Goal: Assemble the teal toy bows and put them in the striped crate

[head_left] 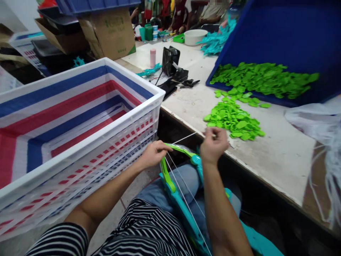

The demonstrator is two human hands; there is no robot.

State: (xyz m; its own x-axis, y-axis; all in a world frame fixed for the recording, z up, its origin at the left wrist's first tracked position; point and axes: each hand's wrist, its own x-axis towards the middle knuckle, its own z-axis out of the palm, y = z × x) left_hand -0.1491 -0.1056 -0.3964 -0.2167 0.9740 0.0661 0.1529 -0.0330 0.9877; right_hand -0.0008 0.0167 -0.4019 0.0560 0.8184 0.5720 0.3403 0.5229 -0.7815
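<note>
Across my lap lies a toy bow [183, 209], with turquoise limbs and a bright green curved end. My left hand [155, 153] pinches the green end, thumb and fingers closed on it. A white string [183, 138] stretches from near that end up to my right hand [214, 144], whose fingers are curled closed on it by the table edge. More white string runs down along the limb. Just beyond my right hand is a loose pile of small green plastic pieces [234, 119] on the table.
A large white crate [117, 129] with a striped lining stands at my left. On the table [279, 156], a tilted blue bin [266, 39] spills green pieces. White strings [330, 170] hang at right. A black fan-like device [171, 60], pink bottle [152, 58] and cardboard box [112, 33] sit farther back.
</note>
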